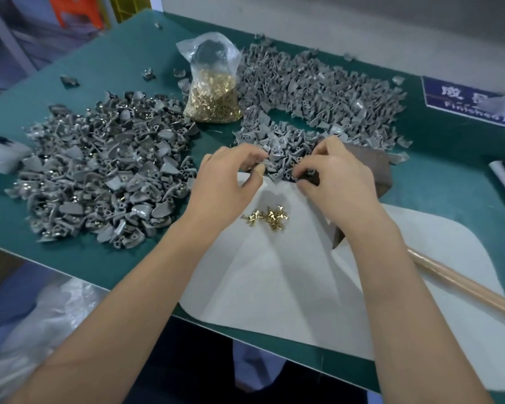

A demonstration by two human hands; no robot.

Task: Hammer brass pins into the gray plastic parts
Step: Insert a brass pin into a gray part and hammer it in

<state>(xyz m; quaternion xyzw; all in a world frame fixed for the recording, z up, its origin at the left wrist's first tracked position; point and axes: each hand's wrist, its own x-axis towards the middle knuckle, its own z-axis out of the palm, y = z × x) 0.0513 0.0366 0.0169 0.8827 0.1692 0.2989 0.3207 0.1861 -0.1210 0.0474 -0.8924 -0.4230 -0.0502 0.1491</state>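
bare forearms, no sleeves, tape on left thumb (258, 170)

Two hands (225, 182) (337, 182); two part heaps (99, 176) (318, 91); one pin bag (212, 88).

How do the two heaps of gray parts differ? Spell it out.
The left heap shows glints of brass among its parts; the right heap looks plain matte gray. The left heap lies apart from both hands; the right heap's near edge is where the left hand and right hand are picking. The right heap has a bare gap in its middle; the left is solid. Both lie loose on the green table.
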